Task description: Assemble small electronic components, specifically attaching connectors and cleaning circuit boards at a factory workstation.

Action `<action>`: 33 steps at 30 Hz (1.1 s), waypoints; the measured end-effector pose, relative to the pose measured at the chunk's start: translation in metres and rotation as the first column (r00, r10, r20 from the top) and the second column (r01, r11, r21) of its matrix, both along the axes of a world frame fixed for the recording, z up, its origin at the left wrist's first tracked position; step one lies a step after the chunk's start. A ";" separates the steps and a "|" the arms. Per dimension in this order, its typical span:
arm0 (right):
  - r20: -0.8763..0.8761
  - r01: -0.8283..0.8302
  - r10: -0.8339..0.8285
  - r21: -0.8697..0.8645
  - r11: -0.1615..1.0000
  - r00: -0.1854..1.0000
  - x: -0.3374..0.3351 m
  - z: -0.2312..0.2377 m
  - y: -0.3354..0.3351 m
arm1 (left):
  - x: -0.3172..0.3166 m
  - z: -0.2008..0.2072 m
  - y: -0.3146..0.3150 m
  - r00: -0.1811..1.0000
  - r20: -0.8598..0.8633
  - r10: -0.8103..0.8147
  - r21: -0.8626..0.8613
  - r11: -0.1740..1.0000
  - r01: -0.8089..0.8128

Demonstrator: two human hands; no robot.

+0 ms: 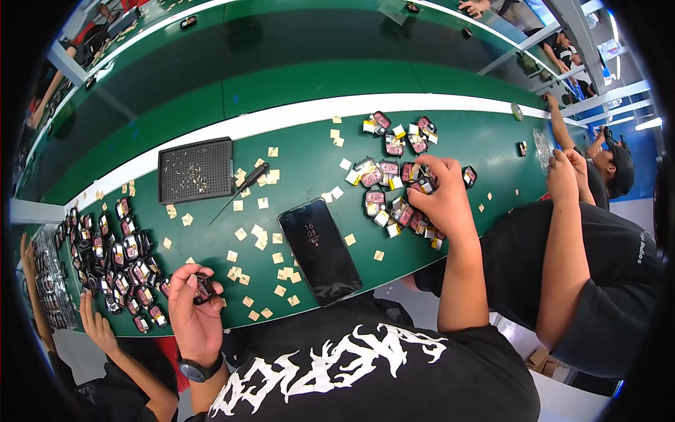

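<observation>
My left hand (195, 320), with a watch on its wrist, is closed around a small black-cased electronic device (203, 288) above the table's near edge. The fingers cover part of it. Farther right, my right hand (450, 200) has thumb and fingers around another small device (422, 185), at the edge of a loose pile. The devices in this pile (373, 174) show pinkish circuit boards, black casings and white battery packs with yellow tape. Left of my left hand lies a dense group of similar black devices (133, 246).
A dark phone (320, 250) lies between my hands on the green table (295, 169). Beyond are a screwdriver (242, 188) and a black tray (195, 171) of small parts. Small pale squares (260, 239) are scattered about. Co-workers' hands (98, 325) are at left and right.
</observation>
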State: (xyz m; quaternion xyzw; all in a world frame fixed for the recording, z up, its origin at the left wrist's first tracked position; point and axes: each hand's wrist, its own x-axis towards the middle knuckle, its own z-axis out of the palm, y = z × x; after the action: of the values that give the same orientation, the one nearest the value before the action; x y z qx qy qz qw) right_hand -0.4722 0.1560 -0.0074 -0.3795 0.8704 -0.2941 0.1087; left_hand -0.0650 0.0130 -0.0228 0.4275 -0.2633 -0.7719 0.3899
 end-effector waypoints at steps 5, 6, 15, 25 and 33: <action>0.062 -0.021 0.021 -0.011 1.000 0.998 -0.002 0.005 -0.006 | -0.001 -0.002 0.002 0.999 -0.005 -0.035 0.006 0.999 0.035; 0.059 -0.025 0.025 -0.007 1.000 0.998 -0.002 0.006 -0.005 | -0.004 0.000 0.004 0.999 0.003 -0.045 0.006 0.999 0.045; 0.491 0.078 -0.027 -0.082 0.994 0.871 -0.028 0.010 0.003 | -0.058 0.020 0.012 0.931 -0.239 -0.277 0.035 0.955 0.293; 0.280 -0.432 0.532 -0.347 0.832 0.799 0.049 0.049 -0.017 | -0.151 0.028 0.024 0.773 -0.521 -0.361 0.153 0.852 0.501; 0.084 -0.695 0.721 -0.206 0.688 0.688 0.111 0.063 -0.030 | -0.130 -0.004 0.028 0.693 -0.714 -0.102 0.308 0.842 0.442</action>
State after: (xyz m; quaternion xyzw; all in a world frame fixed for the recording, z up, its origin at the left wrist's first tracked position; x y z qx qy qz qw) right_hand -0.3609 0.1258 0.0554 -0.6693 0.6180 -0.3262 0.2523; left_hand -0.1950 0.0412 -0.0267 0.1531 0.0229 -0.9624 0.2230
